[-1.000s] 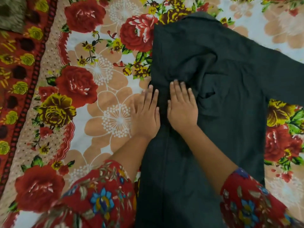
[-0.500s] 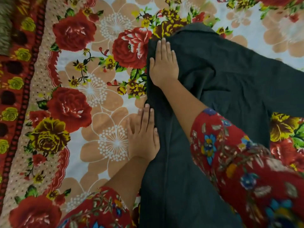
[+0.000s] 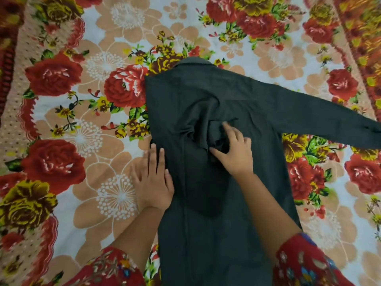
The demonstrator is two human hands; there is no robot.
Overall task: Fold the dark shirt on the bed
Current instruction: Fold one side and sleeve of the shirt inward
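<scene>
Soft, even indoor light, dimmish, warm cast; source can't be placed. No glare. Shirt (image 3: 206, 96) underexposed, folds barely readable, with a darker shadow patch beside the right hand (image 3: 234, 153). Thin shadow at the left hand (image 3: 153, 182). Wide-angle bowing at the edges. Bedsheet (image 3: 82, 145) print is soft and smeared in the corners, centre sharpest.
</scene>
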